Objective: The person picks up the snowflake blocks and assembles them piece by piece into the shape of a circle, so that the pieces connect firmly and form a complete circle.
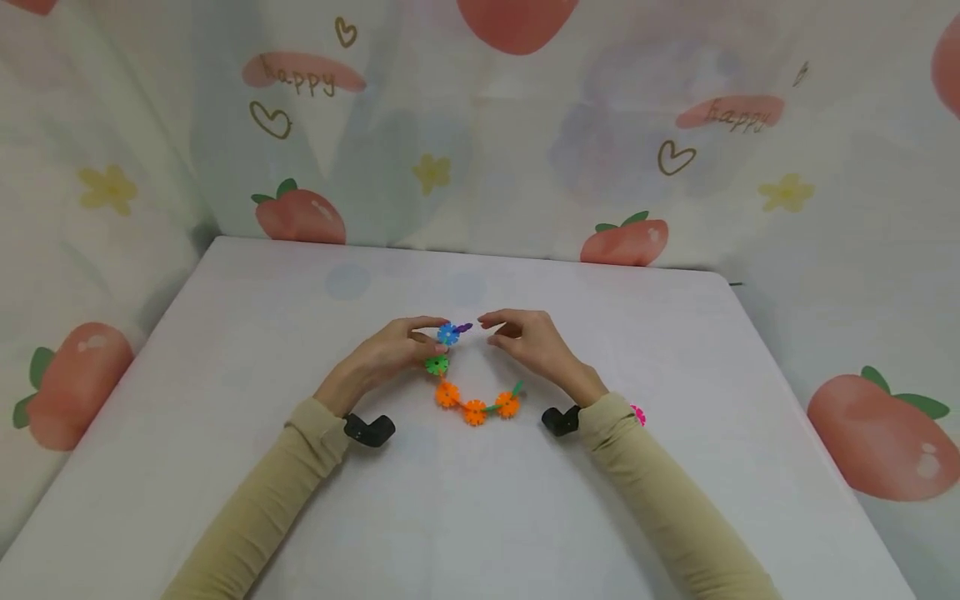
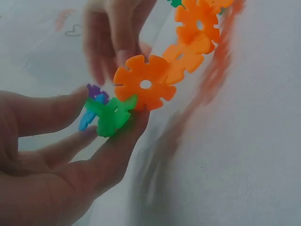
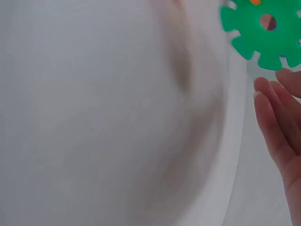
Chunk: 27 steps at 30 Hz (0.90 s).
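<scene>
A curved chain of notched plastic snowflake discs [image 1: 447, 395] hangs from my left hand [image 1: 397, 343], which pinches it between thumb and fingers near a blue disc [image 1: 448, 334]. Beyond the blue one, a purple disc [image 1: 464, 328] forms the tip, seen edge-on. Below follow a light green disc [image 2: 113, 117], several orange discs [image 2: 141, 70] and, at the other end, a darker green disc [image 3: 251, 33]. My right hand [image 1: 536, 337] is just right of the purple tip, thumb and fingers apart and holding nothing.
A pink disc [image 1: 638, 415] peeks out from behind the right sleeve on the white table [image 1: 465, 517]. Black wrist cameras [image 1: 369, 431] sit at both cuffs. A fruit-printed cloth [image 1: 510, 167] surrounds the table at the back and sides.
</scene>
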Tool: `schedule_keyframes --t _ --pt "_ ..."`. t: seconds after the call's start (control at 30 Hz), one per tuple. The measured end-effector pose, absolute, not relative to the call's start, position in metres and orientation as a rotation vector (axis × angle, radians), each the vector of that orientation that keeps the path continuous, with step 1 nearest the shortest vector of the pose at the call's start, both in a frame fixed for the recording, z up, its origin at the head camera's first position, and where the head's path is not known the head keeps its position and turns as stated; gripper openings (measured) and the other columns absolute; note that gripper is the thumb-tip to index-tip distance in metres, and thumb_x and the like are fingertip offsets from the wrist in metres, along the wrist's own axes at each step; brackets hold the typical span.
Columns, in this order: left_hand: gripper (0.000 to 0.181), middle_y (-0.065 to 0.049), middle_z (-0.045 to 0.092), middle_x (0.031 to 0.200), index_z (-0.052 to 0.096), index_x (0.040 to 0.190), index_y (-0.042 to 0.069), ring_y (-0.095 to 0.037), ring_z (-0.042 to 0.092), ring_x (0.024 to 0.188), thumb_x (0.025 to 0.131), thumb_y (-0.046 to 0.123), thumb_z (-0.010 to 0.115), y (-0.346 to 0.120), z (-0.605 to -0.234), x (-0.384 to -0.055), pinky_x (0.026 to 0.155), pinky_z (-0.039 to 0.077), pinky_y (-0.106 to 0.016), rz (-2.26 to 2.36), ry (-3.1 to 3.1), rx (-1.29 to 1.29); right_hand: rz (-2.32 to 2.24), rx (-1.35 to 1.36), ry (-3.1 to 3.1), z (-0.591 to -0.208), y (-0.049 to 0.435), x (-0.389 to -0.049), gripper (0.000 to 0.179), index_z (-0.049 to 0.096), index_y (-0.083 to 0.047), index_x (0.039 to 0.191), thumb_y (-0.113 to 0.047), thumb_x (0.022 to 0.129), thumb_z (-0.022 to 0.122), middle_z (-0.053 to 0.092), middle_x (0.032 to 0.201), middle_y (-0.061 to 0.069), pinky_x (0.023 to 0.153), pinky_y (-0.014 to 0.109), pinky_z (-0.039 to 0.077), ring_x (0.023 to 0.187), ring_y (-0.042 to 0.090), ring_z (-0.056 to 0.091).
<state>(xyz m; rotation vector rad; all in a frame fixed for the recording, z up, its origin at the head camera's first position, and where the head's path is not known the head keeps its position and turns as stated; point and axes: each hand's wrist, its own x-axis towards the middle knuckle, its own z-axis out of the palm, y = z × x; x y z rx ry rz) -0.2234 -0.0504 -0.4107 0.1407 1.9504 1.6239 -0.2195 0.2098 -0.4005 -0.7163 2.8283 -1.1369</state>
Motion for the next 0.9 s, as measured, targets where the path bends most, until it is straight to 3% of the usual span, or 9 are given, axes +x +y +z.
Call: schedule_keyframes --t 0.13,0.27,0.47,0.57,0.7,0.9 --pt "0.059 -0.022 0.054 0.141 0.043 0.155 0.011 -0.025 0.065 0.107 0.101 0.016 0.065 -0.056 -0.409 -0.224 0.106 0.052 -0.041 1.636 1.955 0.13 -1.065 -0.677 2.849 -0.398 0.229 -0.21 0.025 0.075 -0.007 0.12 -0.007 0.094 0.074 0.077 0.109 0.008 0.087 0.04 0.06 0.092 0.022 0.073" --pt "0.059 -0.022 0.052 0.141 0.042 0.154 0.005 -0.024 0.064 0.106 0.101 0.014 0.065 -0.063 -0.407 -0.226 0.105 0.053 -0.04 1.672 1.937 0.134 -0.997 -0.658 2.89 -0.395 0.252 -0.198 0.023 0.076 -0.008 0.117 -0.009 0.094 0.075 0.078 0.104 0.004 0.081 0.032 0.057 0.088 0.019 0.069" --pt "0.054 -0.024 0.06 0.137 0.045 0.148 -0.004 -0.026 0.063 0.112 0.104 0.022 0.061 -0.067 -0.407 -0.229 0.104 0.054 -0.038 1.691 1.917 0.168 -0.923 -0.595 2.924 -0.39 0.286 -0.181 0.022 0.077 -0.008 0.115 -0.01 0.094 0.075 0.077 0.102 0.0 0.077 0.025 0.055 0.088 0.016 0.066" --pt "0.05 -0.023 0.065 0.129 0.054 0.139 -0.007 -0.027 0.065 0.112 0.105 0.028 0.06 -0.066 -0.407 -0.23 0.099 0.055 -0.035 1.71 1.922 0.149 -0.897 -0.575 2.94 -0.389 0.302 -0.174 0.02 0.077 -0.009 0.113 -0.01 0.093 0.076 0.077 0.101 0.0 0.076 0.025 0.054 0.086 0.016 0.065" --pt "0.047 -0.02 0.068 0.118 0.063 0.129 -0.008 -0.025 0.065 0.106 0.104 0.033 0.062 -0.065 -0.408 -0.231 0.091 0.056 -0.031 1.71 1.945 0.106 -0.867 -0.57 2.954 -0.389 0.318 -0.166 0.018 0.078 -0.009 0.11 -0.01 0.092 0.077 0.077 0.099 0.0 0.075 0.025 0.054 0.084 0.014 0.065" --pt "0.048 -0.018 0.069 0.117 0.063 0.129 -0.008 -0.023 0.065 0.104 0.104 0.034 0.063 -0.065 -0.41 -0.23 0.094 0.055 -0.031 1.701 1.96 0.089 -0.785 -0.526 2.943 -0.391 0.336 -0.155 0.014 0.078 -0.009 0.104 -0.011 0.091 0.078 0.073 0.094 -0.001 0.074 0.026 0.053 0.083 0.012 0.061"
